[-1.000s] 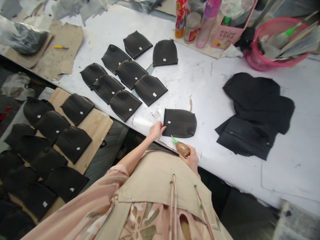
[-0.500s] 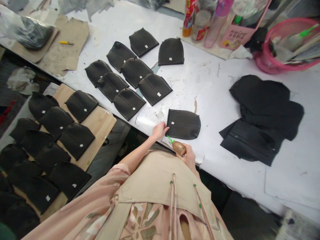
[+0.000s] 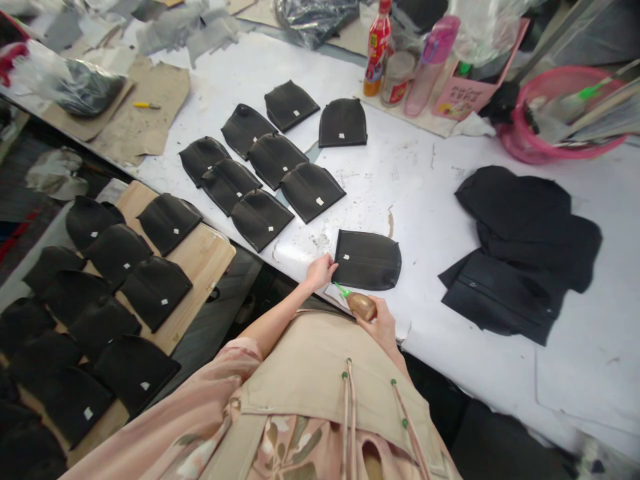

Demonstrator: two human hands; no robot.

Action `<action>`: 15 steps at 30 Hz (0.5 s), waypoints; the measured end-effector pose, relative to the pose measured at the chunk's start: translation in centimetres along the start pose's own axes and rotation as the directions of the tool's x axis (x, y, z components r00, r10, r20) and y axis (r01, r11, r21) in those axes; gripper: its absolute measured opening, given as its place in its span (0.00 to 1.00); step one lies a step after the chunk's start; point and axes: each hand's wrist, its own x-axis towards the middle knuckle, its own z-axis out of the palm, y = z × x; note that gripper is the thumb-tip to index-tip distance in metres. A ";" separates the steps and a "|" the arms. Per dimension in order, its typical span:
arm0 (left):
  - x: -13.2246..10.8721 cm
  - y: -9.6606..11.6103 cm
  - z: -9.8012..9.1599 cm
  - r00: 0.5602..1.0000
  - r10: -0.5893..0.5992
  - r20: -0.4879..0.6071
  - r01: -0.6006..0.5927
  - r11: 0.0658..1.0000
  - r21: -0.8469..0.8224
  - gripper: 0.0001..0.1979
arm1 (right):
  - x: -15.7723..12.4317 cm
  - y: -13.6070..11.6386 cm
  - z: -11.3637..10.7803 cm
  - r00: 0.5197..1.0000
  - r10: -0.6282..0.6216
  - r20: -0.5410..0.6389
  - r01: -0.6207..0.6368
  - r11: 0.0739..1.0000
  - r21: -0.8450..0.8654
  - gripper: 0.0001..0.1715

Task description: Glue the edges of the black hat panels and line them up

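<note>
A flat black fabric piece (image 3: 370, 261) with one rounded end and a small white label lies in front of me on the white-covered table. At its near left corner, my left hand (image 3: 321, 272) pinches the edge between thumb and finger. My right hand (image 3: 381, 323) is wrapped round a brown squeeze bottle (image 3: 361, 306) with a green nozzle. The nozzle tip points at that same corner, close to my left fingertips; whether it touches the fabric I cannot tell. Similar black pieces (image 3: 263, 219) lie in overlapping rows beyond, each with a white label.
More black pieces (image 3: 156, 288) cover a wooden board (image 3: 213, 257) at left. Loose black fabric (image 3: 520, 257) is piled at right. Behind stand a pink basket (image 3: 515, 143), a red-capped drink bottle (image 3: 376, 50), a jar and a pink box. A yellow-handled knife (image 3: 146, 105) rests on cardboard (image 3: 165, 123).
The camera view has tilted, so the table and its things sit slightly lower in the picture. Both hands hold nearly the same pose, with the nozzle still at the fabric piece's corner.
</note>
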 end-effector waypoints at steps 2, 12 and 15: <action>0.0 0.1 -0.1 1.000 0.013 -0.004 -0.013 1.000 -0.010 0.08 | 0.1 0.0 -0.1 0.997 0.057 -0.044 -0.056 0.998 0.016 0.29; 0.4 -0.5 0.2 0.999 0.042 0.004 -0.041 0.995 -0.092 0.10 | 1.2 -1.0 -0.2 0.996 0.089 0.027 -0.091 0.993 0.072 0.26; 0.4 -0.6 0.2 0.999 0.031 0.018 -0.028 0.989 -0.143 0.11 | 0.9 -1.3 -0.7 0.967 0.248 0.059 -0.255 0.939 0.233 0.28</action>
